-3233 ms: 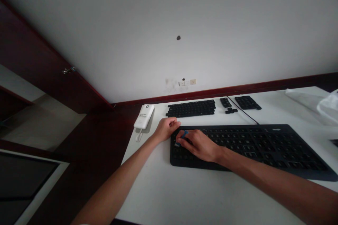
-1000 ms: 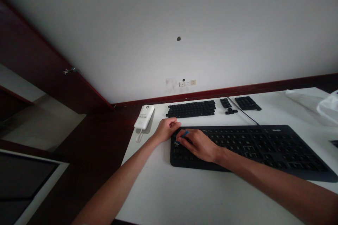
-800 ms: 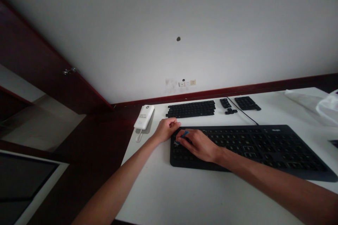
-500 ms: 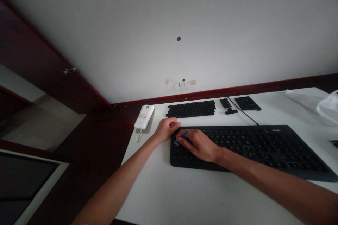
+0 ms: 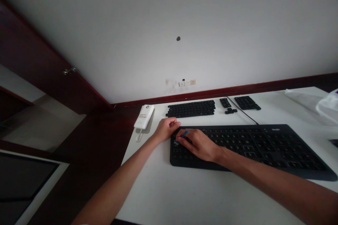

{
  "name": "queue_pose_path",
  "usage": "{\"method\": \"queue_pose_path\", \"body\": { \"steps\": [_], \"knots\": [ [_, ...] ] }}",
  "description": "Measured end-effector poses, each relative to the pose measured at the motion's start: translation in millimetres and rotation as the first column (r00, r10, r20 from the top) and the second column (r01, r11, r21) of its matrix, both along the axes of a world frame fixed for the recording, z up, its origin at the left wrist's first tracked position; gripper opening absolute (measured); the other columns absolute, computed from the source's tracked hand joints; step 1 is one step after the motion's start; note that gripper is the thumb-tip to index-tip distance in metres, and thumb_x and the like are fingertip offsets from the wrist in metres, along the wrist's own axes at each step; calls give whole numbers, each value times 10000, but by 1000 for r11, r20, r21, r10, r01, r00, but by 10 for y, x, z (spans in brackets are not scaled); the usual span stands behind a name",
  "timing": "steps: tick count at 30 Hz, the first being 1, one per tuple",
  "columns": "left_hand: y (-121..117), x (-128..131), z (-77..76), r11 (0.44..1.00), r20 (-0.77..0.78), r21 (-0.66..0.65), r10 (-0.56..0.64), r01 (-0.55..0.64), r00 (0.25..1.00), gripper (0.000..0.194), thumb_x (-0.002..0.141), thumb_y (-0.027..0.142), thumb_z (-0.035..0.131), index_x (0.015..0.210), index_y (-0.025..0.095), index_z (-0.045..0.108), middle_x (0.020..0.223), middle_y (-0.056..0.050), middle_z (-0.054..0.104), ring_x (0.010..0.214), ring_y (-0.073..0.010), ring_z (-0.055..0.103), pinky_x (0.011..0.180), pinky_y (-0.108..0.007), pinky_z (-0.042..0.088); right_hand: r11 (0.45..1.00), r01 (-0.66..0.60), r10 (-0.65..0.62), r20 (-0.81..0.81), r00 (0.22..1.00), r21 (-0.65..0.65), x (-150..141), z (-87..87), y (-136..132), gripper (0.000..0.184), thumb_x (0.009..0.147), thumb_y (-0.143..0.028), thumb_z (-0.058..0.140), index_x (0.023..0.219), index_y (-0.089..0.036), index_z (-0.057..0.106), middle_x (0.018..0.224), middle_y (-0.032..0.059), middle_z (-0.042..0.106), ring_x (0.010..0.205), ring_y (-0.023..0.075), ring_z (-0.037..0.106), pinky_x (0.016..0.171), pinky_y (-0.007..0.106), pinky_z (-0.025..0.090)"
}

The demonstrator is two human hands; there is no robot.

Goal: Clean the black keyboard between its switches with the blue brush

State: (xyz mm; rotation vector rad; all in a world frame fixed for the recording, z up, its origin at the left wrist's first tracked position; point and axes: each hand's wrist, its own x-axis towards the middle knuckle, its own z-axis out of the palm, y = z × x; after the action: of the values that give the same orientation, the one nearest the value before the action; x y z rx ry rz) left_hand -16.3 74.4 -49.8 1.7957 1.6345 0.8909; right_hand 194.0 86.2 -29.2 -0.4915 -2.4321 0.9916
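Note:
A long black keyboard base [image 5: 264,147] lies across the white table [image 5: 185,197]. My right hand [image 5: 198,144] rests on its left end, fingers pinched on a small blue tool [image 5: 184,134] whose tip meets the keys near the top left corner. My left hand [image 5: 166,129] sits curled at the keyboard's left edge, fingers closed, steadying the frame; nothing shows inside it.
Removed black keycaps lie in neat groups at the table's far side: a wide block [image 5: 191,108], a small cluster [image 5: 227,105] and a numpad block [image 5: 246,102]. A white power bank [image 5: 144,116] with a cord lies at the left edge. A plastic bag [image 5: 327,107] lies far right.
Almost nothing differs. The blue tool has tilted slightly in my right hand at the same spot; both arms stay where they were.

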Motion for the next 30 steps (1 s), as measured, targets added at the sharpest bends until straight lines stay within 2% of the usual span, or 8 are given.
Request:
{"method": "queue_pose_path", "body": {
  "steps": [30],
  "knots": [
    [7, -2, -22, 1000, 0, 4, 5, -5, 1000, 456, 926, 518, 550, 650, 172, 440, 620, 46, 419, 611, -106, 345, 592, -252, 271, 1000, -7, 7, -7, 1000, -5, 0, 3, 7, 243, 1064, -328, 477, 1043, -201, 683, 996, 62, 755, 883, 213, 714, 825, 313, 515]
  ]
}}
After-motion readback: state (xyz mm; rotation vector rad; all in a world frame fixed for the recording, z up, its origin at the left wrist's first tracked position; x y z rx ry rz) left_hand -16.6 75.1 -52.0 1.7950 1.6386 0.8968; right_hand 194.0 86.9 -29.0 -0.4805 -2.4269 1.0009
